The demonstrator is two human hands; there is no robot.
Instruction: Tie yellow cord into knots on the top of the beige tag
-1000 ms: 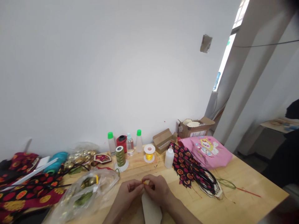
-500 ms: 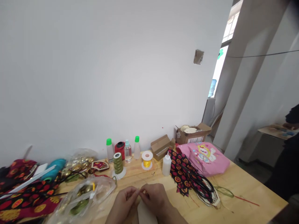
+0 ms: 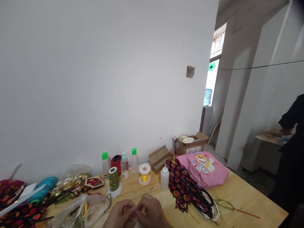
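Observation:
My left hand and my right hand are close together over the front of the table, their fingertips pinched and almost touching. A thin yellow cord shows at the left fingers, and a yellow strand also appears beside the right wrist. The fingers cover most of what they grip. Beyond them stand a spool of yellow cord, a white squeeze bottle and a cone of olive thread.
Plastic bags, a teal thread cone and patterned cloth crowd the left. On the right lie black-handled scissors on patterned fabric, and a pink bag. Cartons stand behind; a person is far right.
The view has shifted up and to the right, so the table sits lower. My hands remain together at the fingertips, and yellow cord now shows beside them.

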